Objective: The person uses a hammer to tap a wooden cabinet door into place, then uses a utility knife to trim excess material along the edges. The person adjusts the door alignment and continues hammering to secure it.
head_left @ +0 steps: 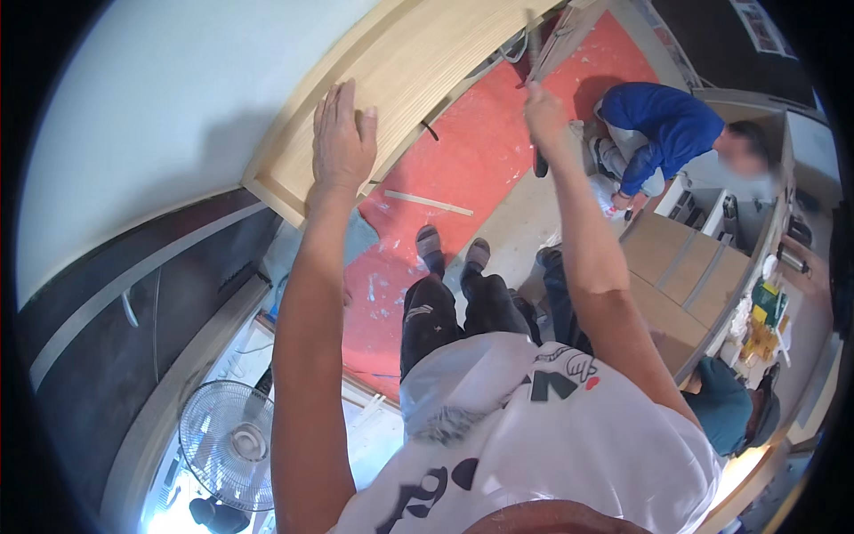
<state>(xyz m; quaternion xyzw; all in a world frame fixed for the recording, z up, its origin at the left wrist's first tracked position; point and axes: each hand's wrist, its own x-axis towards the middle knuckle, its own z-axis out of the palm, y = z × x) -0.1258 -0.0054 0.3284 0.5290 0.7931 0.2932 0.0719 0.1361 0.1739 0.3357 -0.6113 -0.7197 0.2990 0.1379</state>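
My left hand (342, 142) lies flat on a pale wooden panel (400, 76) with a raised edge frame, fingers stretched out and pointing away from me. The panel leans along the white wall at the upper left. My right hand (546, 117) is raised beside the panel's right side, closed round the handle of a hammer (534, 58). The dark butt of its handle shows below my fist. Its far end is thin and blurred near the panel's edge, so the head's shape is unclear.
A red floor covering (480, 125) with a thin wood strip (429, 203) lies below. A person in blue (663, 125) crouches at the right by brown cabinet panels (685, 276). A fan (227, 442) stands lower left; another person in teal (719, 405) is lower right.
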